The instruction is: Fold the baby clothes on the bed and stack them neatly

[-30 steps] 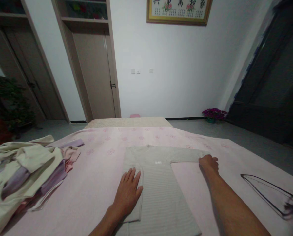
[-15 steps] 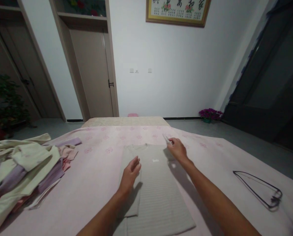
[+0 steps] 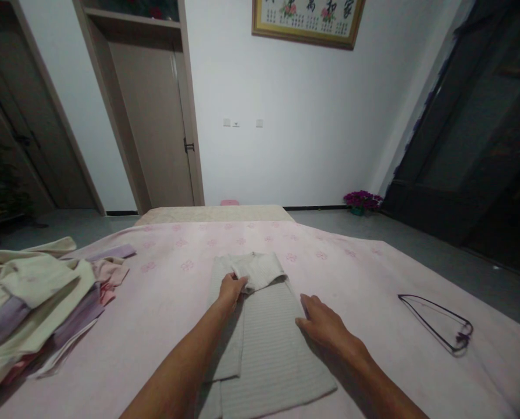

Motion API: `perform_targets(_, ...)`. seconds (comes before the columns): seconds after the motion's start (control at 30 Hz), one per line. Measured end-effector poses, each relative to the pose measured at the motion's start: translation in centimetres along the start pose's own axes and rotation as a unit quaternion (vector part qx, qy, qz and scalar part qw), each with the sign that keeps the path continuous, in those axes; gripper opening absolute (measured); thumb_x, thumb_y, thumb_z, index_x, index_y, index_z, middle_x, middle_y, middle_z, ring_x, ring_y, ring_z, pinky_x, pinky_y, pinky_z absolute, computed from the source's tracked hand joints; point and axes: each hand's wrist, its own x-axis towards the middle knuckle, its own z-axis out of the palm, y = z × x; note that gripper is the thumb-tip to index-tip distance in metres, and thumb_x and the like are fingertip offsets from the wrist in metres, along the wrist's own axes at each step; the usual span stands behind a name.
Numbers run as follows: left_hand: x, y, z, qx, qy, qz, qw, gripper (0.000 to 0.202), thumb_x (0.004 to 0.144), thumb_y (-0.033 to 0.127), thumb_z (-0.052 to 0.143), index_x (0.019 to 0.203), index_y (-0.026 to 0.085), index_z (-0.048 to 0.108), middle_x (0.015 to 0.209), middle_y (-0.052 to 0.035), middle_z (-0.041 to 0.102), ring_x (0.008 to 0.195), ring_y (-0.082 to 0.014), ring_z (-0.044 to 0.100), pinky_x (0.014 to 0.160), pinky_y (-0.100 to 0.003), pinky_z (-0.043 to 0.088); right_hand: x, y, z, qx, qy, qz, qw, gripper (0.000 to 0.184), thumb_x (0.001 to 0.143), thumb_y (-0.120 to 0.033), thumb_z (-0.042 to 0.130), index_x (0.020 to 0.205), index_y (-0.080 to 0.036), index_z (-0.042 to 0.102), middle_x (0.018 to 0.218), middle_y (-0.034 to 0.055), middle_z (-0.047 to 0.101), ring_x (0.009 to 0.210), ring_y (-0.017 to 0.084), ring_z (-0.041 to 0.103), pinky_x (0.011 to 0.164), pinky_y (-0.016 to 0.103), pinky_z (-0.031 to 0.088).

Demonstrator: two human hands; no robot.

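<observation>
A light grey ribbed long-sleeved shirt (image 3: 281, 343) lies flat on the pink flowered cloth, its neckline at the far end. The left sleeve is folded down along the body. Across the upper chest lies the other sleeve (image 3: 260, 271), its end at my left hand (image 3: 232, 289), whose fingers pinch it. My right hand (image 3: 323, 321) is beside the shirt's right edge, fingers apart and holding nothing.
A heap of cream, purple and pink clothes (image 3: 46, 308) lies on the left of the pink cloth (image 3: 155, 331). A black wire hanger (image 3: 434, 323) lies on the right. Beyond stand a door (image 3: 155, 122) and purple flowers (image 3: 362, 200).
The right sleeve has come across the chest to the left, and my left hand now grips its end. My right hand has let go and moved nearer, beside the shirt's edge.
</observation>
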Motion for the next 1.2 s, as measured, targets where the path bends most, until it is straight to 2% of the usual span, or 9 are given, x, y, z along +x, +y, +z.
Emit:
perform_targets(0.13,0.2,0.8,0.7,-0.001,-0.002,0.027,1.000,0.011,0.066,0.008,0.072,0.074,0.011,0.065,0.062,-0.0040,0.064,0.053,-0.0130,0.058,0.047,-0.020,0.044,-1.6,0.1,1.1,0.019,-0.020,0.005,1.000,0.055,0.082,-0.023,0.051,0.137,-0.018,0.049,0.120,0.0141,0.066,0.104,0.026,0.064,0.085,0.032,0.042)
perform_targets(0.3,0.6,3.8,-0.1,-0.049,-0.015,0.064,0.997,0.008,0.074,0.016,0.068,0.080,0.014,0.064,0.069,-0.0020,0.065,0.054,-0.0101,0.057,0.048,-0.019,0.047,-1.4,-0.8,0.7,0.066,-0.025,0.026,0.997,0.054,0.079,-0.018,0.050,0.134,-0.019,0.054,0.113,0.0109,0.071,0.099,0.024,0.066,0.078,0.029,0.041)
perform_targets(0.6,1.6,9.8,-4.4,-0.114,0.005,0.111,0.987,0.012,0.076,0.018,0.067,0.086,0.017,0.062,0.076,0.0003,0.066,0.057,-0.0071,0.059,0.058,-0.019,0.053,-1.3,-8.5,0.0,0.099,-0.016,-0.066,0.993,0.053,0.081,-0.022,0.049,0.134,-0.020,0.055,0.101,0.0081,0.074,0.088,0.021,0.067,0.073,0.027,0.040)
perform_targets(0.73,1.6,9.3,-6.5,-0.113,0.026,0.088,0.989,0.011,0.075,0.016,0.066,0.085,0.017,0.061,0.070,0.0011,0.064,0.054,-0.0072,0.057,0.054,-0.018,0.051,-1.6,-10.0,1.8,0.050,-0.042,-0.120,0.991,0.027,0.086,-0.032,0.051,0.106,-0.023,0.067,0.097,0.0078,0.074,0.087,0.023,0.067,0.071,0.029,0.040)
perform_targets(0.83,1.5,7.9,-7.6,-0.104,0.032,0.060,0.992,0.010,0.072,0.013,0.067,0.081,0.015,0.062,0.065,0.0003,0.063,0.050,-0.0086,0.056,0.048,-0.018,0.049,-1.5,-9.8,2.6,0.016,-0.036,-0.123,0.992,0.023,0.088,-0.033,0.049,0.092,-0.024,0.070,0.094,0.0069,0.074,0.088,0.024,0.067,0.074,0.030,0.041)
perform_targets(0.93,1.3,6.6,-8.0,-0.106,0.037,0.042,0.993,0.008,0.072,0.014,0.067,0.076,0.015,0.061,0.061,0.0005,0.061,0.048,-0.0101,0.056,0.046,-0.019,0.047,-0.3,-9.2,2.7,0.005,0.040,-0.113,0.993,0.033,0.091,-0.028,0.045,0.113,-0.022,0.068,0.110,0.0102,0.072,0.103,0.026,0.063,0.088,0.035,0.043)
perform_targets(1.03,1.1,6.1,-8.0,-0.115,0.030,0.041,0.992,0.006,0.071,0.016,0.066,0.075,0.015,0.061,0.059,0.0005,0.061,0.050,-0.0115,0.058,0.047,-0.019,0.047,1.8,-8.7,2.9,-0.005,0.105,-0.135,0.985,0.053,0.093,-0.029,0.043,0.143,-0.014,0.049,0.144,0.0165,0.052,0.133,0.029,0.046,0.109,0.042,0.033)
perform_targets(1.13,1.0,6.3,-8.0,-0.122,0.013,0.049,0.991,0.006,0.069,0.016,0.064,0.075,0.015,0.062,0.061,0.0005,0.063,0.052,-0.0113,0.059,0.048,-0.019,0.047,4.0,-8.1,3.5,-0.010,0.060,-0.178,0.982,0.065,0.095,-0.037,0.044,0.153,-0.011,0.033,0.161,0.0148,0.026,0.149,0.029,0.020,0.120,0.047,0.017)
perform_targets(1.2,0.9,6.5,-8.1,-0.123,-0.004,0.057,0.991,0.007,0.068,0.017,0.063,0.075,0.015,0.063,0.065,0.0002,0.065,0.054,-0.0110,0.060,0.048,-0.018,0.047,5.1,-7.6,3.7,-0.008,0.010,-0.196,0.980,0.064,0.097,-0.041,0.039,0.153,-0.010,0.034,0.161,0.0144,0.025,0.150,0.028,0.019,0.121,0.048,0.014)
